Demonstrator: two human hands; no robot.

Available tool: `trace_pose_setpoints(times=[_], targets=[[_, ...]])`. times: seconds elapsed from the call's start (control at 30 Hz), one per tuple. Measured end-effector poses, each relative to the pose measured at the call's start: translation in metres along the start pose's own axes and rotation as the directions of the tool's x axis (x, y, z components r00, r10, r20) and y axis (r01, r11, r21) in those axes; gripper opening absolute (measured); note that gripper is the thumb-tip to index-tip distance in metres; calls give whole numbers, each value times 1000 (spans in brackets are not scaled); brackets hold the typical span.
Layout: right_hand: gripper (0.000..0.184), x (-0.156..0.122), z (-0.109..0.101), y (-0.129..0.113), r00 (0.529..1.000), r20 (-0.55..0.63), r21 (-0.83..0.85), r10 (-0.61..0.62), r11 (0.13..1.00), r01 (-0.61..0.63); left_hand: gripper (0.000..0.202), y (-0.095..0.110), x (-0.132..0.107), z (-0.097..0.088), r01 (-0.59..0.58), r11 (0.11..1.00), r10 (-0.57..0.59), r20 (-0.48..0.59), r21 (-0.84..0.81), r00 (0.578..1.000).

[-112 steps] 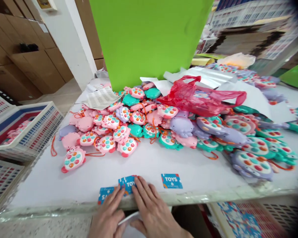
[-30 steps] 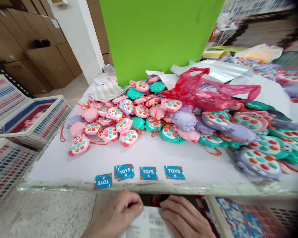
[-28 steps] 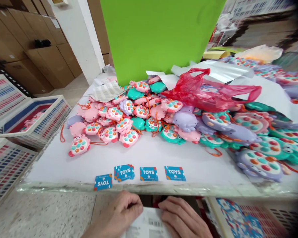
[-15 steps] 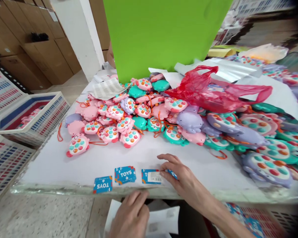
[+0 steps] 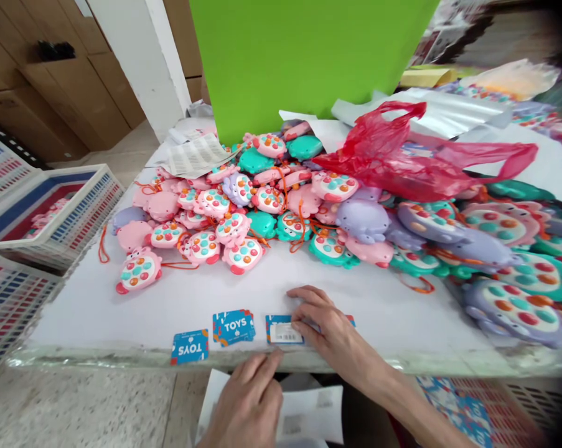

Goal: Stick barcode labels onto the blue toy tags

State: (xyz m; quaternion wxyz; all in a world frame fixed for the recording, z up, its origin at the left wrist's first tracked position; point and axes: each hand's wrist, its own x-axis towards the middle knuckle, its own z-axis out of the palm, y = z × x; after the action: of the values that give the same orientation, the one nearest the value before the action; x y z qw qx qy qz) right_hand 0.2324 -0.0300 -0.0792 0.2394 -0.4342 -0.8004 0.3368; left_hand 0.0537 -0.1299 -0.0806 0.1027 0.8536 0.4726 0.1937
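Observation:
A small white barcode sticker point(image 5: 285, 334) lies over the lower part of a blue TOYS card point(image 5: 277, 320) near the table's front edge. My right hand point(image 5: 327, 323) pinches the sticker's right end, its other fingers raised and bent. Another blue card point(image 5: 350, 320) shows partly behind that hand. Below the table edge, my left hand point(image 5: 252, 398) is closed on a white sticker sheet point(image 5: 311, 410) with printed labels; its grip is partly hidden. To the left lie a small stack of TOYS cards point(image 5: 234, 326) and an upside-down TOYS card point(image 5: 190, 346).
Pink, purple and green animal-shaped toys point(image 5: 234, 227) with orange cords are heaped behind the cards. A red plastic bag point(image 5: 402, 155) lies on the heap. A green panel point(image 5: 304, 62) rises behind. White baskets point(image 5: 89, 199) stand left; more blue cards point(image 5: 462, 410) lie below right.
My right hand has shifted slightly left over the card, and the sticker now lies flatter with its barcode clearer. The left hand stays almost in place. The view has shifted a little.

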Motion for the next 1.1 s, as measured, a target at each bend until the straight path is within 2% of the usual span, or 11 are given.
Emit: trace_pose_setpoints(times=[0.4,0.87,1.1], targets=[[19,-1,1,1,999,-30,-17,-22,1000,22,21,0,0,1,14,999,-14,-1,-31,1000],[19,-1,2,1,1000,-20,-24,-20,1000,20,20,2,3,-5,51,998,-46,116,-47,992],[18,-1,3,3,998,-31,-53,-47,998,45,18,0,2,2,40,999,-40,118,3,992]])
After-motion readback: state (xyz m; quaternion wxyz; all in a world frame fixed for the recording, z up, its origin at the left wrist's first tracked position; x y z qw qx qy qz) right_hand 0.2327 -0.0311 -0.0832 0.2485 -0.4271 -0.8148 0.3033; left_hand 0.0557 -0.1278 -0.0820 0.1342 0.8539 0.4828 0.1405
